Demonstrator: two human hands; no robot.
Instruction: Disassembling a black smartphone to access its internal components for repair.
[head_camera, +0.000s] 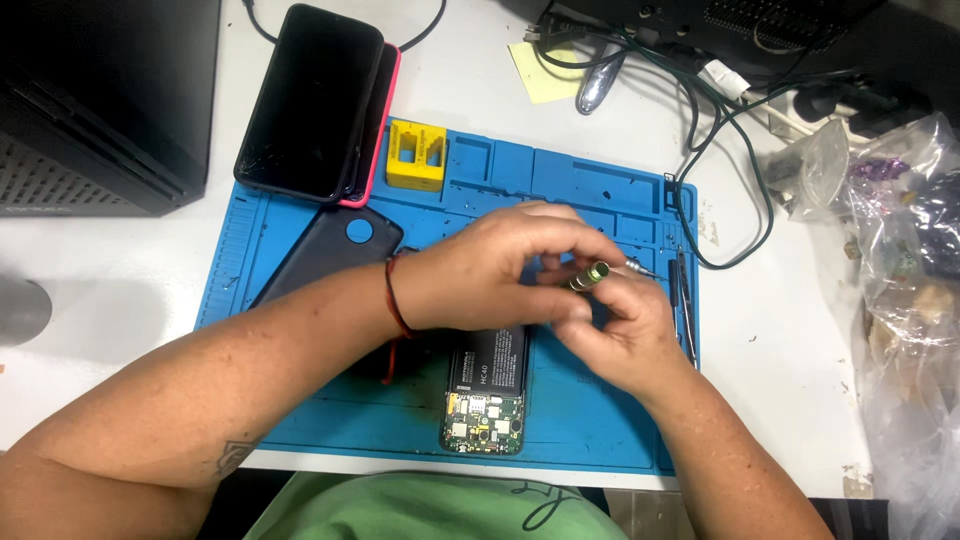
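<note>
A big blue mat (600, 420) lies in the middle of the white table (780, 380), likely to keep small parts from rolling off, and an open phone (487, 395) rests near the mat's front edge, its back off so the battery and green board show. Two more phones (318, 100) and a dark back cover (325, 258) lie at the mat's far left corner, out of the way. Above the open phone, the left hand (480, 270) and right hand (625, 335) both pinch a small screwdriver (590, 274), fingers closed tight, with its thin tip toward the mat's right edge.

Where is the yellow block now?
In the head view, the yellow block sits on the blue mat's upper left corner, right of the stacked phones.
</note>
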